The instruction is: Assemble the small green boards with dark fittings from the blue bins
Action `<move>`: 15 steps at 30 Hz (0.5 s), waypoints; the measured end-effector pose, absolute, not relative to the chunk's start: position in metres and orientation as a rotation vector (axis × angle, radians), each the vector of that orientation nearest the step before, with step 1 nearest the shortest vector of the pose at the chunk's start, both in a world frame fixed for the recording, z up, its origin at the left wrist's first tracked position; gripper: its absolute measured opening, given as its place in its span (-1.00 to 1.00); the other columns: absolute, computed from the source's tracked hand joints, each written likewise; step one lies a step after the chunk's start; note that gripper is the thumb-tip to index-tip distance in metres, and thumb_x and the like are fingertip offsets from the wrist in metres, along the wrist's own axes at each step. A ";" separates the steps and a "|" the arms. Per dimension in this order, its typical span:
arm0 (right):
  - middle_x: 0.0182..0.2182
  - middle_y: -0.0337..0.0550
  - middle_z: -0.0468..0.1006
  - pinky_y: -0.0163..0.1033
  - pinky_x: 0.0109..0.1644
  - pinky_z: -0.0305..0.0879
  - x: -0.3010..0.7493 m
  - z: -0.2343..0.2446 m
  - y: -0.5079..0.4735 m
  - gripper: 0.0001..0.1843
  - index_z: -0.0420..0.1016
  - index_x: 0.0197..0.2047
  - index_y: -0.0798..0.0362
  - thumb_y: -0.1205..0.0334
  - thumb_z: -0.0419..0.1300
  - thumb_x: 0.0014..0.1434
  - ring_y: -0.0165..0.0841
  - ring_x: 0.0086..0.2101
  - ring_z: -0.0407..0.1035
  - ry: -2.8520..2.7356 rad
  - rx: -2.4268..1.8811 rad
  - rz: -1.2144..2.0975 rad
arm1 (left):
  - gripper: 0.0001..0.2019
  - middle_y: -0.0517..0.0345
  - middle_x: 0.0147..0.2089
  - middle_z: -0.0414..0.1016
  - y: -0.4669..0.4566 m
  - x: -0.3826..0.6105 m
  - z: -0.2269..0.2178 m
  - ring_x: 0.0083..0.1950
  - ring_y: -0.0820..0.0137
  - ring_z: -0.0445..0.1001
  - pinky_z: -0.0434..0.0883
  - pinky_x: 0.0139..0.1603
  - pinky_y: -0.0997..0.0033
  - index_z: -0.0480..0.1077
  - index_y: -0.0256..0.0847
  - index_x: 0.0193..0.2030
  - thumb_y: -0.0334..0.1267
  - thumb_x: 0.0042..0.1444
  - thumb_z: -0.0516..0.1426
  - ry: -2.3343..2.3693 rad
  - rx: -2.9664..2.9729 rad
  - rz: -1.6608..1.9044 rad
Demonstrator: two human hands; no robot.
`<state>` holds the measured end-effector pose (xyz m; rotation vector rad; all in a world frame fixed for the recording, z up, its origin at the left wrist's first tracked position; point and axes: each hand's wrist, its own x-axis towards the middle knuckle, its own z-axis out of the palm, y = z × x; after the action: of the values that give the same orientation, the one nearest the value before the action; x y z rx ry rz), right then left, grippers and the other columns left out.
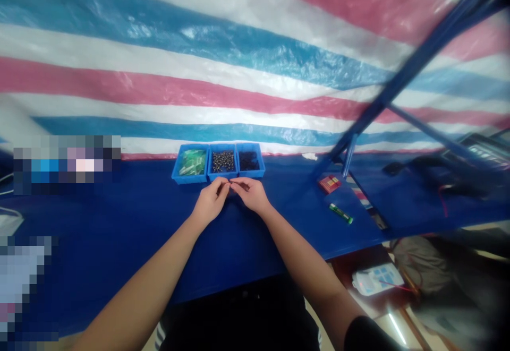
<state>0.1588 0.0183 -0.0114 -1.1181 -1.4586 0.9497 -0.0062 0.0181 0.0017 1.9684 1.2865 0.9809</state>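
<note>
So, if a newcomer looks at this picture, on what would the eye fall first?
Probably on the striped plastic sheet, red, white and blue, filling the background. Next, three blue bins in a row on the blue tabletop, holding green packets, small shiny parts and dark pieces from left to right. Just in front of them, the left hand and right hand come together.

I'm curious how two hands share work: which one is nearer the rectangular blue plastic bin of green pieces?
Left. The left hand is in front and slightly right of that blue bin; the right hand is farther right.
</note>
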 end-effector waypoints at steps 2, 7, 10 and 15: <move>-0.22 -0.15 0.65 -0.22 -0.08 0.48 0.160 -0.013 0.020 -0.73 0.60 -0.12 0.00 0.08 0.22 0.17 -0.32 -0.24 0.54 -1.471 -1.135 0.949 | -0.72 0.22 -0.36 0.49 0.018 -0.006 0.000 -0.36 0.41 0.48 0.39 -0.24 0.45 0.34 -0.14 -0.08 -0.01 0.26 0.01 1.294 1.937 1.018; -0.26 -0.16 0.65 -0.21 -0.08 0.48 0.161 -0.015 0.021 -0.72 0.60 -0.12 0.00 0.06 0.21 0.18 -0.33 -0.27 0.54 -1.489 -1.158 0.950 | -0.72 0.16 -0.31 0.52 0.019 -0.005 -0.003 -0.32 0.39 0.50 0.41 -0.23 0.45 0.37 -0.15 -0.10 -0.01 0.24 0.02 1.283 1.930 1.072; -0.23 -0.13 0.65 -0.20 -0.08 0.48 0.159 -0.014 0.019 -0.70 0.60 -0.13 0.01 0.04 0.24 0.15 -0.31 -0.26 0.55 -1.463 -1.123 0.977 | -0.73 0.18 -0.35 0.51 0.020 -0.005 -0.002 -0.34 0.40 0.49 0.41 -0.25 0.45 0.36 -0.16 -0.15 -0.02 0.26 0.00 1.286 1.934 1.043; -0.22 -0.12 0.65 -0.19 -0.05 0.47 0.156 -0.014 0.017 -0.69 0.59 -0.13 0.02 0.05 0.28 0.10 -0.30 -0.24 0.55 -1.449 -1.093 0.986 | -0.69 0.19 -0.39 0.49 0.020 -0.007 -0.001 -0.38 0.41 0.47 0.40 -0.27 0.45 0.36 -0.17 -0.21 0.01 0.28 -0.04 1.312 1.956 0.996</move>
<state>0.1555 0.0165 -0.0141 -1.0928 -1.4487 0.9857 -0.0066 0.0204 -0.0009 1.9562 1.3115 0.9960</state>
